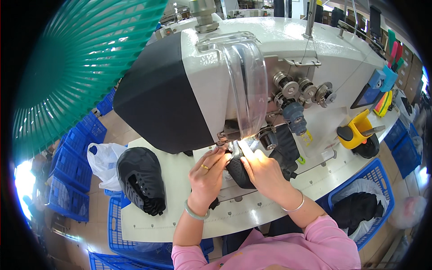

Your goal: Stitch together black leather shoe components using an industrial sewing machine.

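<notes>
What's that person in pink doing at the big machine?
The person is holding a black, shoe-like piece at the lit front of a big white sewing machine. The left hand and right hand are on either side of it, fingertips close together under the machine's head. Another dark shoe-like bundle rests on the pale table, off to the left.

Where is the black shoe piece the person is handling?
In the head view, the black shoe piece is right of and below centre, between the left hand and right hand, at the lit end of the sewing machine.
</notes>
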The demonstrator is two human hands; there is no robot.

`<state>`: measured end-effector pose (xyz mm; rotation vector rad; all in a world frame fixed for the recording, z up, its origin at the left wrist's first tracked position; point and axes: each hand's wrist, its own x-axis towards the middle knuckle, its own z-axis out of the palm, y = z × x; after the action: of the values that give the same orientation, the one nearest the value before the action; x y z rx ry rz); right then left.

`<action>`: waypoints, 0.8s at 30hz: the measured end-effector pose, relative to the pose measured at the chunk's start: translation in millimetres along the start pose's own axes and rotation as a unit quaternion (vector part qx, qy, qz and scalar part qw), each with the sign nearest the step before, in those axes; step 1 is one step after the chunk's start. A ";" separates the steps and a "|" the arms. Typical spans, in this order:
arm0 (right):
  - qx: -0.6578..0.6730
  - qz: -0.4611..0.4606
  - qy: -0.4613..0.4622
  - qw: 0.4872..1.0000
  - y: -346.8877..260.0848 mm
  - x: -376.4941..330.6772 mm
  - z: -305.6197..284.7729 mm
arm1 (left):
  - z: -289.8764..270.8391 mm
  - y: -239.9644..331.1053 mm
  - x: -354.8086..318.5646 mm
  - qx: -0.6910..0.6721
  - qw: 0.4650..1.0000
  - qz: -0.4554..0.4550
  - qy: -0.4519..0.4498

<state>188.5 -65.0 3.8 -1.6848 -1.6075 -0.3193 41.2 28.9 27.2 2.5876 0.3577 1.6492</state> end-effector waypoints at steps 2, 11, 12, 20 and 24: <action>0.010 -0.012 0.007 1.000 1.0 1.0 -2.2 | 0.0 -4.8 -0.9 -0.010 1.000 -0.010 -0.001; -0.096 0.017 -0.059 0.993 -4.9 1.4 -10.4 | 0.0 -6.3 1.3 -0.091 0.988 -0.128 0.004; -0.099 0.015 -0.052 0.994 -6.2 2.1 -10.6 | -0.9 -4.6 1.9 -0.077 0.991 -0.109 0.002; -0.102 0.014 -0.050 0.993 -10.0 3.1 -11.7 | -3.6 -7.9 2.3 -0.033 0.999 -0.001 -0.006; -0.098 0.012 -0.053 0.994 -7.7 4.8 -11.6 | -2.5 -8.4 3.5 -0.035 0.999 0.007 -0.009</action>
<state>185.8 -70.0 17.5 -1.8953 -1.6766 -0.3921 39.0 37.6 30.0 2.5573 0.2778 1.6125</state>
